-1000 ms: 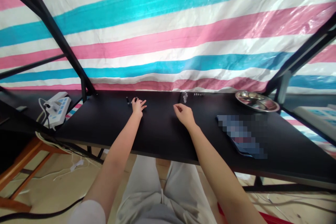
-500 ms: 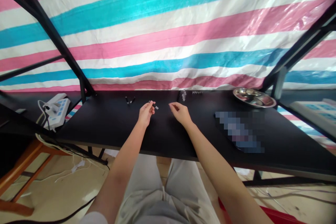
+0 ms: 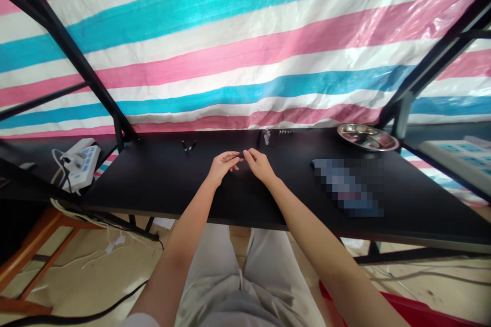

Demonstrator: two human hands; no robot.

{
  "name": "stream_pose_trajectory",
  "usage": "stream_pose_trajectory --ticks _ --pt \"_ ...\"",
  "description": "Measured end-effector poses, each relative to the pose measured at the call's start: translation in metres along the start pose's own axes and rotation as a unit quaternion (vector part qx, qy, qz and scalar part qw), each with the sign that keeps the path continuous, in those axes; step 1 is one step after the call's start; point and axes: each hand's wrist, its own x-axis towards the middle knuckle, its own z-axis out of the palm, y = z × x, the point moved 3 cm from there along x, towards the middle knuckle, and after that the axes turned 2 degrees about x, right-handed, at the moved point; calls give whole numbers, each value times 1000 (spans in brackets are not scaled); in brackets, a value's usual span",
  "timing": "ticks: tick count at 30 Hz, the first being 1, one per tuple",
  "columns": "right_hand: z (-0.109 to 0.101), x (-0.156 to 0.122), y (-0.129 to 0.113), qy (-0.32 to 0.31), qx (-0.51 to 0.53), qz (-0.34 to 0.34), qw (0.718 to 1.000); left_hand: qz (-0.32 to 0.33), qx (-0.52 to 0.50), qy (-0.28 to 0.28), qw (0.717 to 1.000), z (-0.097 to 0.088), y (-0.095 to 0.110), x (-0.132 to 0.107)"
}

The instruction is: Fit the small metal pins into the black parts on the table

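Over the middle of the black desk my left hand and my right hand meet at the fingertips. Both pinch a small black piece, mostly hidden by the fingers; its exact kind is too small to make out. Left of the hands lie two small black pieces with pale ends. Beyond my right hand sit a cluster of small clear pieces, a line of small black parts and a row of small shiny parts.
At the back right stands a divided metal tray. A pixelated blue flat item lies nearer on the right. A white power strip with plugs is on the left surface. Black metal posts rise at both sides before a striped sheet.
My left hand has moved right with the small black piece, and my right hand's fingertips now touch it. The view has shifted slightly.
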Motion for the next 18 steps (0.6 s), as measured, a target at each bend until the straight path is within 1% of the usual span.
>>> stream_pose_trajectory --ticks 6,11,14,18 --pt "-2 0 -1 18 19 9 1000 8 26 -2 1000 -2 -2 2" --pt "-3 -1 0 35 45 23 998 11 18 12 1000 -2 -1 1" --pt "-3 -1 2 56 57 31 996 16 9 33 999 -3 2 1" --pt "-6 0 7 103 87 55 989 20 -3 87 996 -9 1 2"
